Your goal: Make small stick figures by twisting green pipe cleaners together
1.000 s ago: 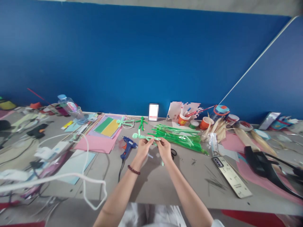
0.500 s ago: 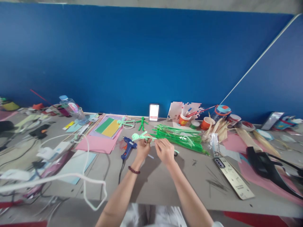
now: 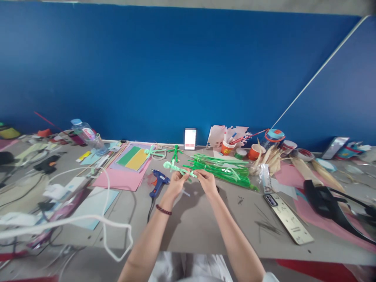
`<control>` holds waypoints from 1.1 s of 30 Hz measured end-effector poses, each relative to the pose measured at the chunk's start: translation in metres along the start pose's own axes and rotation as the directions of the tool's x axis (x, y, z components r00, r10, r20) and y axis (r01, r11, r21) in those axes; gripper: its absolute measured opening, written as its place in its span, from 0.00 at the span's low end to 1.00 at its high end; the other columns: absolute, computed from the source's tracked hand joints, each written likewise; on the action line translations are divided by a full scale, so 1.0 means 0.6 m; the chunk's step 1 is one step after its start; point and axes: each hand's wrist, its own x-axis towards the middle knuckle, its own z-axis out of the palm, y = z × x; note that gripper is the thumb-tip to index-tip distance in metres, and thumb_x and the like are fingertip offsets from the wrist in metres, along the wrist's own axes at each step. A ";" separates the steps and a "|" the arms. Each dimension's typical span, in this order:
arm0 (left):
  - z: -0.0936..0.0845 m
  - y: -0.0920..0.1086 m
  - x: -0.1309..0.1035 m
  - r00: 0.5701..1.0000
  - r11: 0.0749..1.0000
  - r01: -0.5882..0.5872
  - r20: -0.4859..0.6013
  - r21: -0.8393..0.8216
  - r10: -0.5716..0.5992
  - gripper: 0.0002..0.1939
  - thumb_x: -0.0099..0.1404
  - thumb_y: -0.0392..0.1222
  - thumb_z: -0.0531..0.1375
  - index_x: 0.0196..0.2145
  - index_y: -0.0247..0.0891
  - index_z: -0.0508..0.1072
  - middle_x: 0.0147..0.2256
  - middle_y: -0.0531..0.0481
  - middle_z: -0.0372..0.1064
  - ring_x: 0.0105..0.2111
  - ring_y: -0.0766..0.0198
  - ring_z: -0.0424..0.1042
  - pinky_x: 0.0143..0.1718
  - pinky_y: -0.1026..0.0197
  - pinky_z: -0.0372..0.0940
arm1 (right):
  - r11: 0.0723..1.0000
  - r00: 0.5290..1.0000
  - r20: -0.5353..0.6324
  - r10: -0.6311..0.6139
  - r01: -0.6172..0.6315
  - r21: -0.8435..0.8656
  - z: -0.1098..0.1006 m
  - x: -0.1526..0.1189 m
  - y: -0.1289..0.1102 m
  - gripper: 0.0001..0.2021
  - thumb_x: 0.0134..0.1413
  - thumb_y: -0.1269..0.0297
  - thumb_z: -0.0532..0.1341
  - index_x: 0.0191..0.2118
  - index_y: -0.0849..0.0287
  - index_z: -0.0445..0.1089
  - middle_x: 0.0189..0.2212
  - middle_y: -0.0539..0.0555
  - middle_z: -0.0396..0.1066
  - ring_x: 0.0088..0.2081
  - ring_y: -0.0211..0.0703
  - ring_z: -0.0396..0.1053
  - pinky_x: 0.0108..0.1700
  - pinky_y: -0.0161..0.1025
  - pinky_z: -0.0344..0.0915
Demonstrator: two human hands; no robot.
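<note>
Pale green figure (image 3: 174, 167) over the table (image 3: 188, 231), pinched in the narrow grip of your left hand (image 3: 177, 184) and right hand (image 3: 207, 182); more of its end shows between them than earlier

A blue partition (image 3: 147, 74) with a slanting pale strip (image 3: 351, 35) stands behind a long grey table (image 3: 196, 231).

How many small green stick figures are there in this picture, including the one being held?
3: a pale figure between left hand and right hand, a bright green figure beyond it, a second pale figure beside the yellow sheet.
</note>
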 end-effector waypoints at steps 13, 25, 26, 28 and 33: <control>0.005 0.006 0.004 0.969 0.981 -0.091 -0.212 0.172 0.127 0.13 0.54 0.50 0.61 0.28 0.36 0.69 0.23 0.52 0.64 0.24 0.67 0.61 0.27 0.64 0.58 | 0.542 0.782 0.113 -0.613 0.520 -0.660 0.038 -0.057 -0.022 0.12 0.59 0.68 0.52 0.36 0.58 0.73 0.28 0.56 0.71 0.32 0.42 0.66 0.37 0.37 0.62; -0.003 0.025 0.001 0.974 0.913 -0.226 0.068 0.339 0.216 0.06 0.58 0.42 0.57 0.29 0.36 0.69 0.29 0.49 0.67 0.30 0.65 0.64 0.32 0.63 0.60 | 0.660 0.780 -0.035 -0.625 0.504 -0.557 0.005 -0.032 -0.022 0.10 0.58 0.67 0.54 0.32 0.57 0.73 0.32 0.54 0.73 0.36 0.44 0.66 0.40 0.41 0.61; -0.003 0.026 0.000 0.975 0.920 -0.222 0.092 0.322 0.203 0.07 0.59 0.42 0.56 0.29 0.36 0.69 0.28 0.50 0.66 0.29 0.65 0.63 0.31 0.63 0.60 | 0.738 0.826 -0.069 -0.559 0.458 -0.495 0.005 -0.028 -0.020 0.10 0.58 0.65 0.55 0.31 0.57 0.73 0.31 0.54 0.73 0.35 0.43 0.66 0.39 0.40 0.61; -0.003 0.024 -0.002 0.976 0.940 -0.208 0.121 0.271 0.181 0.07 0.59 0.42 0.57 0.30 0.35 0.69 0.28 0.50 0.65 0.27 0.67 0.62 0.30 0.64 0.59 | 0.896 0.930 -0.104 -0.353 0.304 -0.325 0.006 -0.021 -0.014 0.10 0.55 0.60 0.57 0.29 0.58 0.72 0.27 0.53 0.72 0.31 0.42 0.66 0.34 0.38 0.61; 0.002 0.014 -0.003 0.994 0.994 -0.094 0.057 0.059 0.090 0.11 0.56 0.46 0.61 0.29 0.34 0.69 0.25 0.51 0.65 0.26 0.67 0.64 0.29 0.64 0.61 | 0.933 0.967 0.133 0.220 -0.248 0.261 0.019 -0.014 -0.005 0.15 0.41 0.51 0.64 0.24 0.60 0.68 0.16 0.46 0.62 0.17 0.32 0.54 0.20 0.32 0.48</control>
